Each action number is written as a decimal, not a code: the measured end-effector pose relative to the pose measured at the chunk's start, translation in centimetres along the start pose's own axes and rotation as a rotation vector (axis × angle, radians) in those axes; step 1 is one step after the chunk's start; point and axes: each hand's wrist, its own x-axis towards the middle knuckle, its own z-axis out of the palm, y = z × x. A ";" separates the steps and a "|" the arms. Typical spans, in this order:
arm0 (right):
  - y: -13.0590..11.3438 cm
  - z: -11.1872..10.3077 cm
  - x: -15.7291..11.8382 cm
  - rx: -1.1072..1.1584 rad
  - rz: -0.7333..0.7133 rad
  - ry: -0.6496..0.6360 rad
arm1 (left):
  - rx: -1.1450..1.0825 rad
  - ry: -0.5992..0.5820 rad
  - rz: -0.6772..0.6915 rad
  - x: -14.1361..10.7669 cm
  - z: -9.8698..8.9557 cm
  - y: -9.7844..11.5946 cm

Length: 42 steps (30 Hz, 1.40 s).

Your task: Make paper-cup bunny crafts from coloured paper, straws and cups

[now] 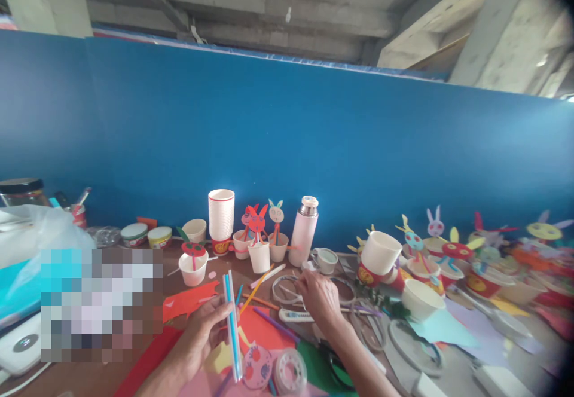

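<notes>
Upright in my left hand (206, 328) is a small bundle of blue and white drinking straws (232, 331), pinched between thumb and fingers. My right hand (320, 296) is bent down over the table, its fingers curled together; what they hold, if anything, is hidden. Close by it lie a white utility knife (293, 315) and a loop of pale cable (283, 289). Below the straws are a pink paper rabbit face (258, 366) and a roll of clear tape (290, 371). An orange paper sheet (258, 327) and several loose coloured sticks lie between my hands.
Along the blue partition (269, 128) stand a stack of paper cups (221, 214), a pink thermos (304, 235) and several cups with paper animal faces. More decorated cups (426, 271) crowd the right side. At left are a plastic bag (54, 229) and paint tubs (134, 234).
</notes>
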 end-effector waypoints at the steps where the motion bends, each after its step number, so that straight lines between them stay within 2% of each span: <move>1: 0.0 0.0 0.0 0.000 -0.005 0.006 | -0.007 -0.020 -0.008 0.1 -0.1 -0.1; 6: 0.0 -0.1 -0.1 0.005 -0.017 0.034 | -0.038 -0.072 -0.006 0.6 -0.6 -0.6; 13: -0.1 -0.6 -0.1 0.004 -0.048 0.057 | -0.058 -0.044 -0.025 0.4 -0.5 -0.7; 24: -0.2 -0.5 0.0 0.038 -0.023 0.081 | -0.085 -0.013 -0.029 0.8 -0.7 -1.1; 32: -0.1 -0.4 0.0 0.129 -0.025 0.090 | -0.090 -0.057 0.038 1.2 -0.8 -1.5; 36: -1.1 -1.0 -0.4 0.224 -0.081 0.091 | -0.091 -0.068 0.043 1.6 -1.0 -1.6; 42: -4.7 -1.4 -2.3 0.397 -0.241 -0.036 | -0.040 -0.060 0.044 2.2 -1.6 -2.4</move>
